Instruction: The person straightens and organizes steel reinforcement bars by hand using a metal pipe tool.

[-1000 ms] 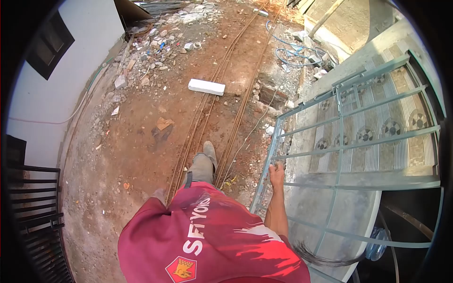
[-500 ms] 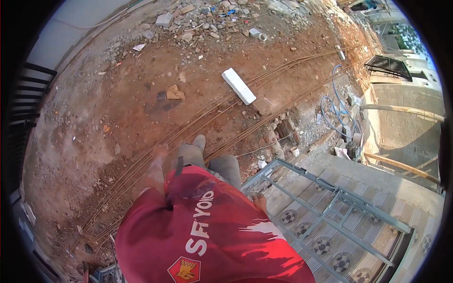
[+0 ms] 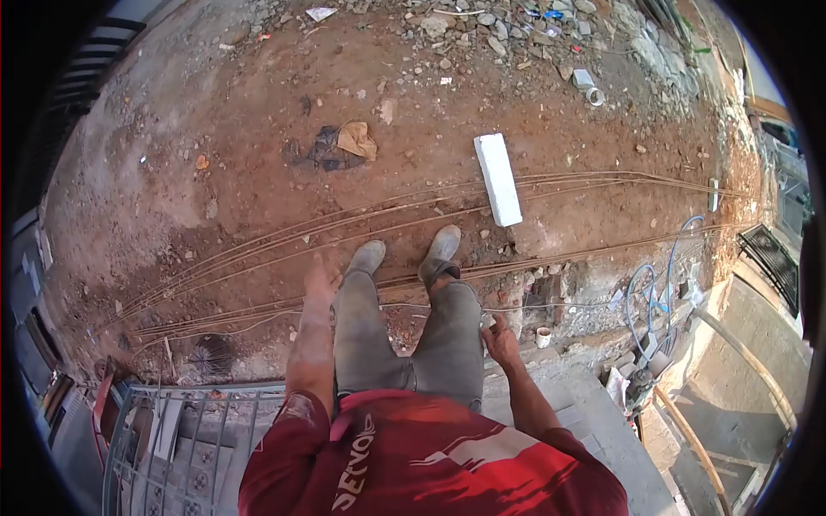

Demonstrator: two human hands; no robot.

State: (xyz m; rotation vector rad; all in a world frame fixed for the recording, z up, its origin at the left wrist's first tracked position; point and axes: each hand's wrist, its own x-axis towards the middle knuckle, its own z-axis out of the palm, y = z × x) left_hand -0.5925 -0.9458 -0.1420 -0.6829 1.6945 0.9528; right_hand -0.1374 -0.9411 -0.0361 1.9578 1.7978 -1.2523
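Long thin rods cross the dirt in two bundles, white block lying over the far one. Boots stand between, so careful footing pays off; left hand dangles empty, right hand loosely curled, nothing visible inside.

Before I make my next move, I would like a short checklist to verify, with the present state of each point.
1. Left hand free: ok, nothing visible in the left hand.
2. Right hand free: ok, the right hand also appears empty.
3. Ground around the boots free of trip risks: not ok, long rods run both in front of and behind them.
4. Rods uncovered: not ok, the white block lies across some.
5. Metal frame steady: cannot tell, its support does not show.
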